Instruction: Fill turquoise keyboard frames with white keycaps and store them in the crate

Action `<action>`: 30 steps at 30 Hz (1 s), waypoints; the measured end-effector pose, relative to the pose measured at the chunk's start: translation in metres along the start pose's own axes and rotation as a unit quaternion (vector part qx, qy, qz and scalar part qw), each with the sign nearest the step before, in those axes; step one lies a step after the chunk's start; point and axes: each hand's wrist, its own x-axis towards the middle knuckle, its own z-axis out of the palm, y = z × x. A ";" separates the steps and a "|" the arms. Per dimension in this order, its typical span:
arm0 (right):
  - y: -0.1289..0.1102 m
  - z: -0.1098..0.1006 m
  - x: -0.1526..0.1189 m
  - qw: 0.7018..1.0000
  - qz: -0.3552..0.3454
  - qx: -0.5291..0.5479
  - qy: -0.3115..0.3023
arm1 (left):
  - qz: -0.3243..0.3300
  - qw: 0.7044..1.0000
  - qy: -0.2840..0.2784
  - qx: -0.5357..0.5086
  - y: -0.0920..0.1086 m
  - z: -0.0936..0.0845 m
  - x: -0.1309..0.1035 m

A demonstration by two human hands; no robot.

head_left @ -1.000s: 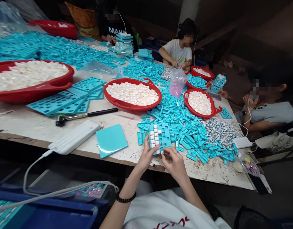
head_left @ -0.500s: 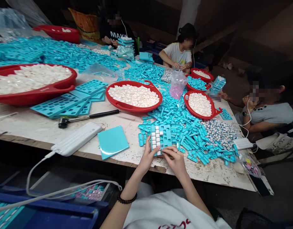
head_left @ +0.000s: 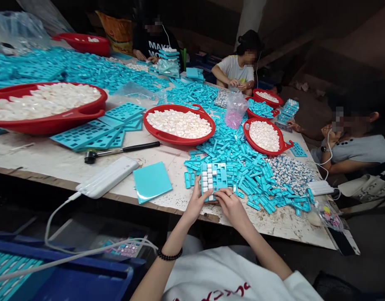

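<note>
A blue slotted board (head_left: 221, 175) with white caps (head_left: 207, 177) in its left columns is held over the table's front edge. My left hand (head_left: 195, 203) grips its lower left side, thumb on the front by the lowest caps. At the board's lower right corner, my right hand (head_left: 231, 205) has its fingers closed together; whether a small piece is between them is too small to tell. A flat blue square plate (head_left: 153, 182) lies to the left of my hands. Behind the board spreads a pile of blue strips (head_left: 242, 163).
Red basins (head_left: 180, 141) of white caps stand behind. A black-handled mallet (head_left: 126, 150), a white power bank (head_left: 107, 177) and stacked slotted boards (head_left: 82, 133) lie left. Blue crates (head_left: 86, 267) stand below left. Three people sit around the table.
The whole view has shifted slightly, so the table's things appear a little further right. Both hands stay at the board, with the right fingers still at its lower corner.
</note>
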 end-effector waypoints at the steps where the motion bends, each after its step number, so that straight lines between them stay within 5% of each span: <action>1: -0.001 -0.001 0.000 1.000 -0.010 -0.027 -0.011 | 0.001 1.000 0.001 0.002 0.000 0.000 0.000; 9: -0.008 -0.001 0.003 0.991 -0.035 -0.122 -0.035 | -0.011 0.999 0.014 0.031 -0.002 0.000 0.002; 14: 0.002 0.000 0.010 0.997 0.003 -0.062 -0.034 | -0.030 0.999 0.003 0.010 0.005 0.003 -0.001; 21: 0.003 -0.004 0.000 0.994 -0.004 0.080 0.071 | -0.059 0.998 -0.007 -0.028 0.013 0.007 -0.005; 25: 0.017 -0.018 -0.017 0.980 0.087 0.064 0.167 | -0.072 0.996 0.008 -0.052 0.011 0.004 -0.004; 30: 0.044 -0.027 -0.039 0.981 0.129 -0.042 0.142 | -0.079 0.993 0.037 -0.080 0.010 0.002 -0.001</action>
